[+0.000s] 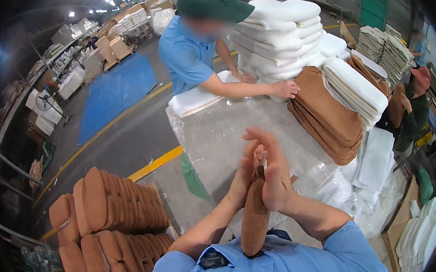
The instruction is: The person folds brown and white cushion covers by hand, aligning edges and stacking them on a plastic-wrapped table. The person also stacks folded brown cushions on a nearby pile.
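A stuffed brown cushion (255,218) stands on edge close against my chest, seen along its narrow side. My left hand (243,178) presses on one face of it and my right hand (277,175) on the other, so it is gripped between my palms. My fingers reach up past its far end, where they come close together and partly hide it. Beyond my hands is a table under clear plastic sheeting (228,135). On its right side lies a pile of flat brown covers (325,113).
Across the table a co-worker's hand (285,89) touches the brown covers. White foam pads (276,32) rise in a tall stack beside that person. Finished-looking brown cushions (115,207) are piled at my left. More white pads (357,93) and loose plastic (332,198) lie to the right.
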A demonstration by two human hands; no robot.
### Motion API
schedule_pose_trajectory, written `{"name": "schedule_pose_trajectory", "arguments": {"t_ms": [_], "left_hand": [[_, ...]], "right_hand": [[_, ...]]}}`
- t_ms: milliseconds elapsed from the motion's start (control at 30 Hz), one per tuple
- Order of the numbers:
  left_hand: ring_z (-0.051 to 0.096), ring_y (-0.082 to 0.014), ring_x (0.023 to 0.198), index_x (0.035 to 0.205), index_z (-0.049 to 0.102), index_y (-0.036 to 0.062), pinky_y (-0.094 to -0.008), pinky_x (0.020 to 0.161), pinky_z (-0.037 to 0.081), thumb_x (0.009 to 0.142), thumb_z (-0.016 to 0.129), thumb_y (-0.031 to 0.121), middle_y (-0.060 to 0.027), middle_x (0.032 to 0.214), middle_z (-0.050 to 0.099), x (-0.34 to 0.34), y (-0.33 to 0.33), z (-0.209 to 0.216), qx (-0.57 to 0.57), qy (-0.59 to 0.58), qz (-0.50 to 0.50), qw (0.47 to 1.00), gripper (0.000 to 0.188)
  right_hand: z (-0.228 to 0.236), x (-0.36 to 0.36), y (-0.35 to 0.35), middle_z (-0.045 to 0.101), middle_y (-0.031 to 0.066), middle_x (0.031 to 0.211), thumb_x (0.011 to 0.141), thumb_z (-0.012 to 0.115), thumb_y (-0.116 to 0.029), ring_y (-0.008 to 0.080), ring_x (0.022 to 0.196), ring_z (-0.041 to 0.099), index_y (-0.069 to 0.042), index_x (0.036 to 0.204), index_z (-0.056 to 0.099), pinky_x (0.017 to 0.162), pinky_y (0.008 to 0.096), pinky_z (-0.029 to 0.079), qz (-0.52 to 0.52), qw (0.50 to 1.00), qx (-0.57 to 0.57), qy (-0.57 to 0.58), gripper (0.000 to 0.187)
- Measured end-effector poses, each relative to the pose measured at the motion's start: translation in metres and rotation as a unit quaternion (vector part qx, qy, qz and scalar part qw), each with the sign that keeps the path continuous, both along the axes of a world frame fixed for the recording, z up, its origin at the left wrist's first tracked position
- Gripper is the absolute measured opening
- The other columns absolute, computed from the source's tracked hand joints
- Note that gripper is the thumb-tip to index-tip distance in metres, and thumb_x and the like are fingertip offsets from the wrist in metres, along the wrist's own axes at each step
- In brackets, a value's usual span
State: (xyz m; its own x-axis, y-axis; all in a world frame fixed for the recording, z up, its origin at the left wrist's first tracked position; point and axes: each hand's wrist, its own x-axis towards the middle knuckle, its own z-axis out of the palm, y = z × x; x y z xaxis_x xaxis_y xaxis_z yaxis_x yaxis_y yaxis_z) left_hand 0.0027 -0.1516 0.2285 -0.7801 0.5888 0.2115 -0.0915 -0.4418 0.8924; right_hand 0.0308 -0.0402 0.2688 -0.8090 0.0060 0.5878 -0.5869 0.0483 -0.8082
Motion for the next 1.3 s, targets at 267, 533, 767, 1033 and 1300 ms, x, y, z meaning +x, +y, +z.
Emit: {"name": "schedule_pose_trajectory", "arguments": {"t_ms": [267,533,767,1033,1300], "left_hand": [[0.003,-0.0298,0.159,0.164,0.0,0.0022,-0.0417,0.127,0.011,0.105,0.025,0.068,-0.0148,0.172,0.003,0.011,-0.019,0.005,0.002,0.076,-0.01,0.997,0.092],[0.034,-0.0273,0.145,0.165,0.001,0.0068,-0.0389,0.12,0.028,0.105,0.024,0.068,-0.0157,0.165,0.02,0.013,-0.022,0.012,-0.022,0.1,-0.028,0.994,0.089],[0.054,-0.0215,0.121,0.166,-0.002,0.0143,-0.0378,0.104,0.044,0.095,0.027,0.083,-0.0141,0.149,0.04,0.014,-0.039,0.016,-0.053,0.08,-0.078,0.992,0.103],[0.048,-0.0252,0.134,0.166,0.002,0.0097,-0.0402,0.113,0.038,0.096,0.035,0.08,-0.0152,0.146,0.045,0.004,-0.044,-0.013,-0.099,0.132,-0.157,0.974,0.105],[0.051,-0.023,0.129,0.133,0.06,0.003,-0.0375,0.111,0.036,0.092,0.069,0.058,-0.0094,0.136,0.054,-0.046,-0.061,-0.032,-0.039,0.136,-0.328,0.934,0.069]], "right_hand": [[-0.021,0.007,-0.017,0.045,0.0266,0.146,0.099,0.023,-0.076,0.0435,0.138,0.04,0.003,0.152,0.039,0.115,0.0565,0.025,-0.112,0.972,0.141,0.154,0.097],[-0.03,0.023,-0.023,0.043,0.0238,0.149,0.101,0.027,-0.071,0.0404,0.14,0.04,0.002,0.149,0.043,0.118,0.0539,0.024,-0.164,0.971,0.091,0.149,0.089],[-0.003,0.074,0.018,0.062,0.0073,0.101,0.108,0.053,-0.026,0.0135,0.094,0.058,-0.001,0.112,0.066,0.085,0.0293,0.047,-0.165,0.98,-0.017,-0.111,0.029],[0.022,0.087,0.004,0.064,0.0024,0.093,0.1,0.069,-0.016,0.0103,0.084,0.06,-0.001,0.104,0.07,0.074,0.0281,0.052,-0.031,0.942,0.097,-0.319,0.016],[0.021,0.094,-0.013,0.062,0.0014,0.088,0.098,0.069,-0.013,0.0086,0.078,0.058,-0.003,0.098,0.062,0.066,0.0266,0.049,-0.085,0.965,0.138,-0.207,0.012]]}}
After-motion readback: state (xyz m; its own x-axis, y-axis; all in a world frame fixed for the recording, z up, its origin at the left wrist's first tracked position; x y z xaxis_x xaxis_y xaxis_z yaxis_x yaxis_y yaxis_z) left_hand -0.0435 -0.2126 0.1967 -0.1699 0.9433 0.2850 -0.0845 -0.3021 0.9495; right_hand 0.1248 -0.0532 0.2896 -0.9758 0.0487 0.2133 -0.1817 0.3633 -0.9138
